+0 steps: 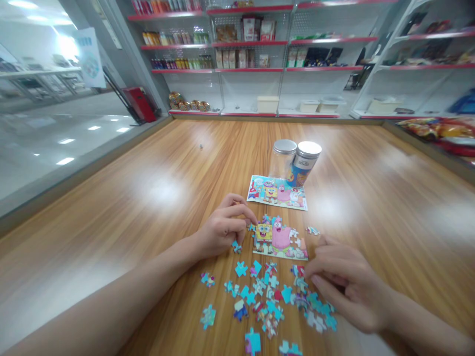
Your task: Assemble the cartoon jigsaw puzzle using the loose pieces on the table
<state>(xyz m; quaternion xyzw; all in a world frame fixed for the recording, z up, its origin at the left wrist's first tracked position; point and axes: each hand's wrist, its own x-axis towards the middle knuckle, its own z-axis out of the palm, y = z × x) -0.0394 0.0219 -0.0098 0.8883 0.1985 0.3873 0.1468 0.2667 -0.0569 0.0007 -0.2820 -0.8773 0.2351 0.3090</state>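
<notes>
A partly assembled jigsaw puzzle [281, 240] with a yellow square figure and a pink starfish figure lies flat ahead of me. At its left edge, my left hand [226, 222] has its fingers bent and apart, the index fingertip by a piece on the border. Under that hand rests a loose blue piece [236, 246]. To the puzzle's lower right, my right hand [347, 279] hovers low with thumb and index slightly apart, nearest a red and white piece [298, 270]. Many loose puzzle pieces [272, 309], mostly light blue, are spread nearer to me.
A printed reference picture [278, 193] lies behind the puzzle. Two lidded canisters, one clear [282, 160] and one with a blue label [302, 168], stand at its rear edge. Stocked shelves [248, 43] rise beyond the wooden table [178, 163]. Snack bags [441, 129] sit far right.
</notes>
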